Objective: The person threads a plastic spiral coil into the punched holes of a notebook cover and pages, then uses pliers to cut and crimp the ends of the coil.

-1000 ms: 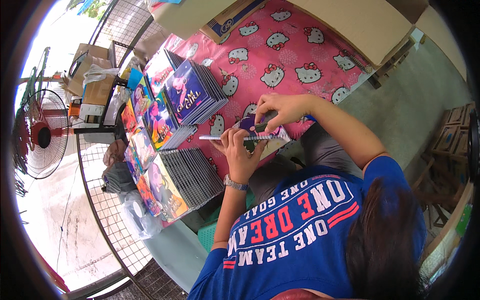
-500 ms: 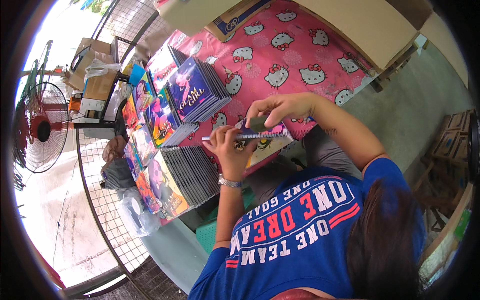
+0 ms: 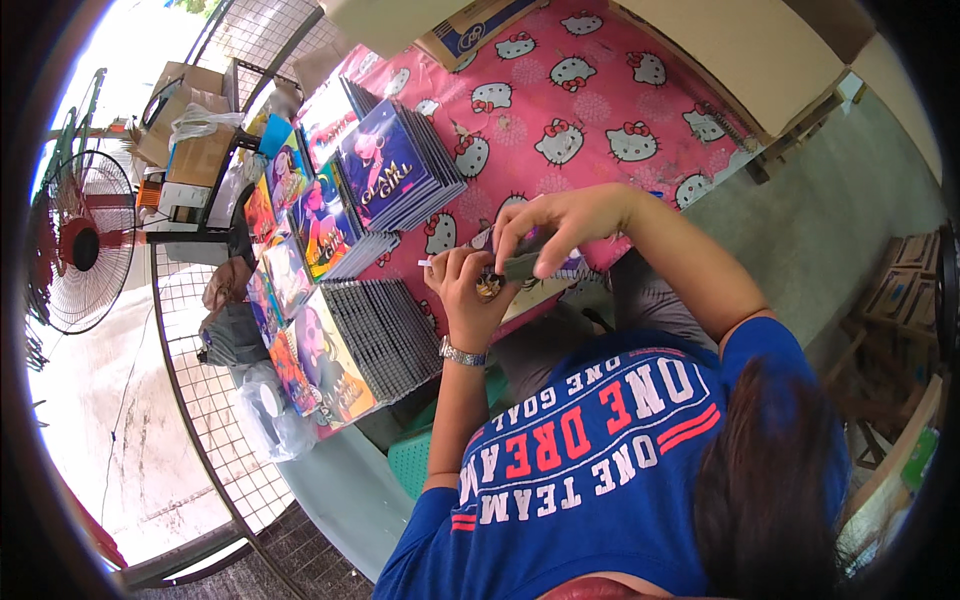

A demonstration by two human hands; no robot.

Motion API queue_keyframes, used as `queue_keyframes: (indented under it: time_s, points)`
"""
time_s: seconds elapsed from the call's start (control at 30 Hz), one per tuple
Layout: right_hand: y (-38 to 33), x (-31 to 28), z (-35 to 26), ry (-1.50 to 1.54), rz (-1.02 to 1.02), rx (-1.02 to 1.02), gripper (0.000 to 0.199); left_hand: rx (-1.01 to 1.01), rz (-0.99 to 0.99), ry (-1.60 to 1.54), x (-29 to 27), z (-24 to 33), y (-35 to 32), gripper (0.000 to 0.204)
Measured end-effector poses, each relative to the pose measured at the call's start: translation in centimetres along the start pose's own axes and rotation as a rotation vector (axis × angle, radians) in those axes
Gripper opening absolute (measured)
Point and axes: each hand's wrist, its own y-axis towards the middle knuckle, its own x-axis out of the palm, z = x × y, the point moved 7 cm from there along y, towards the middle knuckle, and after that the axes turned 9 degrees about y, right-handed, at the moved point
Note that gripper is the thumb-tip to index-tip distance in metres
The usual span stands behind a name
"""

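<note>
My left hand, with a metal watch at the wrist, grips a spiral notebook by its left part. Fingers and the dark piece cover much of the notebook. Just above it, my right hand pinches a small, flat, dark grey-green piece between thumb and fingers. Whether that piece touches the notebook I cannot tell. Another notebook with a pale cover seems to lie under my hands. To the left of my left hand stands a stack of spiral notebooks, bindings facing me.
Purple-covered notebooks are piled farther back, among several other colourful piles. They rest on a pink cartoon-cat tablecloth. A large cardboard box occupies the far right. Left are a fan and a wire-mesh panel.
The notebook in my left hand has tilted, and its spiral edge no longer shows as a long line. My right hand, still with the dark piece, has come lower and closer to my left.
</note>
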Motion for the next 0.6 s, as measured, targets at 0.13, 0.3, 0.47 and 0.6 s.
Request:
queue_keyframes:
  time_s: [0.13,0.3,0.47,0.6]
  points:
    - [0.0,0.5,0.2,0.173,-0.054,-0.043,0.048,-0.001,-0.003,-0.011,-0.1,0.2,0.4,0.046]
    - [0.6,-0.8,1.4,-0.062,0.013,0.108,0.051,-0.003,0.022,-0.011,-0.4,-0.3,0.2,0.045]
    - [1.6,-0.6,1.5,-0.212,0.002,0.116,0.052,-0.049,-0.043,-0.037,-0.6,-1.2,0.2,0.043]
    - [2.4,0.2,0.2,0.201,-0.112,0.019,0.045,-0.057,-0.023,-0.093,-1.0,-1.1,0.0,0.047]
